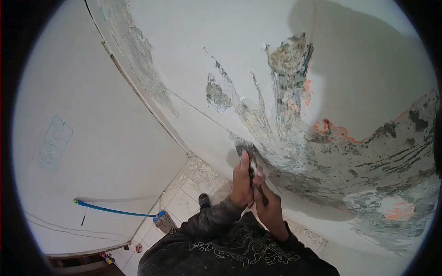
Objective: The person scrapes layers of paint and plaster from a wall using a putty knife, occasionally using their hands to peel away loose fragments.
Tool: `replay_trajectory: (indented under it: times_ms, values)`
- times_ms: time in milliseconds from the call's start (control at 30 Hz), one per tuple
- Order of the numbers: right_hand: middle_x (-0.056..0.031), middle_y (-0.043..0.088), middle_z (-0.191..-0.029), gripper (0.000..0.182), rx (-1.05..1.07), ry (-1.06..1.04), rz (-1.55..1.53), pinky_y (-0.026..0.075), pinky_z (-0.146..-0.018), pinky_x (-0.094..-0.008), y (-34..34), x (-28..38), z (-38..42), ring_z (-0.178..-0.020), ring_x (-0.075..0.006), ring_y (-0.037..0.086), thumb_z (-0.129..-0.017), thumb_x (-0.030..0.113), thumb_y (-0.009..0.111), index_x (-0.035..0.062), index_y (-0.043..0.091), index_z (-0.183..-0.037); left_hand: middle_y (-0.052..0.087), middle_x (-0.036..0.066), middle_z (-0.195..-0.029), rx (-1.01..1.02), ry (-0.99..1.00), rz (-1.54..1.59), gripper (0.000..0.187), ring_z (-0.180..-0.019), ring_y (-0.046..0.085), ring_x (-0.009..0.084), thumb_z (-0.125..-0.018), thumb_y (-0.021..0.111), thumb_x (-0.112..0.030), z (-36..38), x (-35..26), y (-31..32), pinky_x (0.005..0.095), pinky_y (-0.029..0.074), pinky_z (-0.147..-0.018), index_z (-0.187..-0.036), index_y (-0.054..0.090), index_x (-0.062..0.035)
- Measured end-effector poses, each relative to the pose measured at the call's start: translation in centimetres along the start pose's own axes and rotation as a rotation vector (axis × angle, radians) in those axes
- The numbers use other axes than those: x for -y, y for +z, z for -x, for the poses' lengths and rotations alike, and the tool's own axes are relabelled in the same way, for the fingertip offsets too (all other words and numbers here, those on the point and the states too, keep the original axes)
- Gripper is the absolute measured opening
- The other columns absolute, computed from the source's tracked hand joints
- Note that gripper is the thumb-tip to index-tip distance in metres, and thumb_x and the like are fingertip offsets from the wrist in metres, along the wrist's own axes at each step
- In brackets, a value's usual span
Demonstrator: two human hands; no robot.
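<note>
Both my hands are wrapped round a scraper (246,149), its flat dark blade pressed against the wall (258,27). My left hand (241,184) grips it with the thumb laid along the tool toward the blade. Just below and to the right, my right hand (270,209) closes round the handle, most of which the fingers hide. The blade rests at the edge of a stripped patch (313,156) where grey, mottled plaster shows. Around it, white paint still covers the wall, with orange traces along some edges.
A mop (164,222) with a blue handle leans against the left wall (115,138). Flakes of paint (200,171) litter the tiled floor (182,197) along the wall's foot. One shod foot (204,200) shows near my left sleeve. A small blue drawing (55,145) marks the left wall.
</note>
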State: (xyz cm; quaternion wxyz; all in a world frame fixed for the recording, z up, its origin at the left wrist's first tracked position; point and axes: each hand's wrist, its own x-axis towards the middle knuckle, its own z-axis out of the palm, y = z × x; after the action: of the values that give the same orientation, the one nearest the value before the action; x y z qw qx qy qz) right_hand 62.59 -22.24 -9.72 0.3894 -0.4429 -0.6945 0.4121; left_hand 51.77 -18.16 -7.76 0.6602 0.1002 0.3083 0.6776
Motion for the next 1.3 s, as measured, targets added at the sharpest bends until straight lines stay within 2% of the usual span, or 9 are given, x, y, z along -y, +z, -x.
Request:
replay_trajectory:
  times_ms: [100,200,433,567,700,833,1000,1233,1300]
  values:
    - [-0.0213,0.061,-0.093,0.033,0.056,0.016,0.013,0.046,-0.067,-0.0255,0.4,1.3,-1.5,-0.076,-0.0145,0.058,-0.09,0.008,0.049,-0.009,0.047,-0.119,0.049,0.003,-0.059,0.127,0.023,0.064,0.035,-0.045,0.039,0.0097,-0.095,0.041,-0.04,-1.1,-1.6,-0.8,0.0233,0.035,-0.044,-0.087,0.049,-0.0075]
    - [-0.0191,0.061,-0.087,0.033,-0.093,-0.234,0.065,0.044,-0.063,-0.0255,1.1,1.5,-1.1,-0.071,-0.0123,0.054,-0.09,0.008,0.05,-0.0091,0.048,-0.118,0.047,0.003,-0.057,0.078,-0.008,0.027,0.037,-0.045,0.04,0.0095,-0.095,0.041,-0.041,-0.2,-1.6,-0.8,0.0237,0.035,-0.044,-0.083,0.049,-0.0068]
    - [-0.0057,0.056,-0.067,0.034,-0.021,-0.052,-0.094,0.041,-0.055,-0.0234,1.4,0.9,-1.1,-0.059,-0.0082,0.05,-0.091,0.01,0.049,-0.0076,0.047,-0.12,0.047,0.001,-0.063,0.023,0.072,-0.144,0.037,-0.046,0.039,0.0066,-0.092,0.044,-0.044,0.0,-2.6,0.1,0.0202,0.035,-0.043,-0.089,0.047,-0.0081]
    - [-0.0015,0.05,-0.06,0.034,-0.038,-0.017,-0.175,0.036,-0.049,-0.0219,2.6,1.1,-1.2,-0.053,-0.005,0.044,-0.091,0.011,0.049,-0.0061,0.048,-0.121,0.052,0.006,-0.061,-0.065,0.056,-0.086,0.036,-0.046,0.043,0.0099,-0.093,0.047,-0.04,0.1,-3.8,0.6,0.0223,0.035,-0.041,-0.082,0.052,-0.0052]
    - [0.0009,0.048,-0.06,0.032,-0.05,0.164,-0.316,0.033,-0.045,-0.0216,2.0,1.4,0.2,-0.05,-0.0046,0.041,-0.092,0.012,0.049,-0.0048,0.049,-0.119,0.05,0.003,-0.061,0.077,0.053,-0.029,0.037,-0.046,0.043,0.0102,-0.093,0.044,-0.043,-0.1,-1.2,-0.9,0.0225,0.036,-0.042,-0.092,0.049,-0.0064]
    - [0.0031,0.048,-0.061,0.032,-0.076,-0.093,-0.164,0.032,-0.044,-0.0198,3.4,0.8,-1.8,-0.05,-0.003,0.04,-0.092,0.013,0.049,-0.0042,0.05,-0.119,0.05,0.003,-0.06,-0.002,0.122,-0.243,0.041,-0.047,0.042,0.0089,-0.091,0.047,-0.046,-0.1,-4.7,0.4,0.0216,0.034,-0.042,-0.082,0.05,-0.0063]
    - [0.0036,0.046,-0.059,0.028,-0.072,0.071,-0.286,0.031,-0.044,-0.019,3.5,1.5,-0.8,-0.049,-0.0021,0.039,-0.092,0.012,0.05,-0.0045,0.053,-0.114,0.052,0.005,-0.059,0.014,0.063,-0.125,0.039,-0.042,0.042,0.01,-0.092,0.047,-0.042,-0.3,-3.7,-0.6,0.0236,0.035,-0.039,-0.082,0.052,-0.0052]
    - [0.0039,0.044,-0.056,0.03,-0.101,-0.096,-0.255,0.03,-0.041,-0.0199,4.8,1.7,-3.5,-0.046,-0.0021,0.038,-0.091,0.011,0.049,-0.0051,0.051,-0.117,0.052,0.004,-0.063,0.067,0.154,-0.162,0.038,-0.045,0.042,0.0087,-0.092,0.047,-0.042,-1.0,-6.4,0.2,0.0232,0.036,-0.041,-0.088,0.05,-0.0047]
    - [0.0034,0.044,-0.056,0.029,-0.079,0.021,-0.348,0.029,-0.041,-0.0201,4.5,3.0,-2.6,-0.045,-0.0023,0.038,-0.091,0.011,0.049,-0.0055,0.051,-0.116,0.053,0.004,-0.065,0.021,0.132,-0.18,0.035,-0.045,0.043,0.0086,-0.092,0.047,-0.04,-0.2,-6.2,0.3,0.0219,0.036,-0.041,-0.089,0.052,-0.0047]
